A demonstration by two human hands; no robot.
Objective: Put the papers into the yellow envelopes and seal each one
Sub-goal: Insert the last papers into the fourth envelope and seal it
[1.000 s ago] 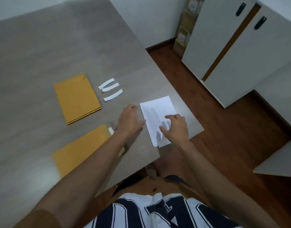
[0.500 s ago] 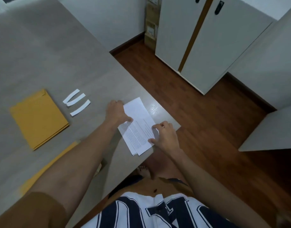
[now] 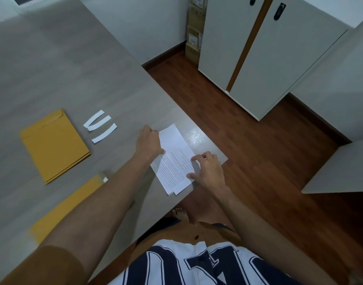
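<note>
Head view, papers [image 3: 175, 159] between both hands

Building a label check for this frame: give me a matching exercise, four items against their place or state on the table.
Items:
1. white paper strips
2. stack of yellow envelopes
3. single yellow envelope
4. printed papers

Places or states:
A. partly hidden under the left forearm
B. near the table corner, under both hands
C. three, lying loose, right of the envelope stack
D. left part of the table, untouched by any hand

Pairs: 1-C, 2-D, 3-A, 4-B
</note>
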